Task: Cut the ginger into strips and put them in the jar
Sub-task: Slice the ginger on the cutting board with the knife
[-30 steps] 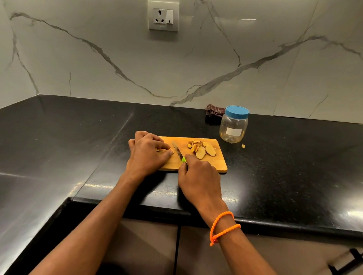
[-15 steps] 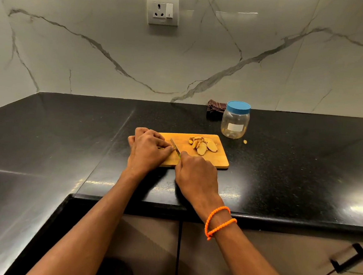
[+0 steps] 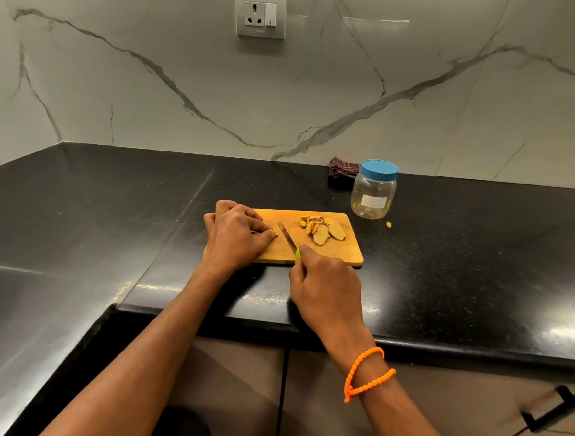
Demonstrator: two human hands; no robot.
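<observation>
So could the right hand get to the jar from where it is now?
Probably yes. The jar stands just past the cutting board's far right corner with nothing between, but the right hand grips the knife, and the blue lid is on.

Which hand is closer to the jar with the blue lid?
Right. The right hand, holding the knife, sits at the cutting board's near edge, below the jar. The left hand rests on the board's far-left end, farther away.
</observation>
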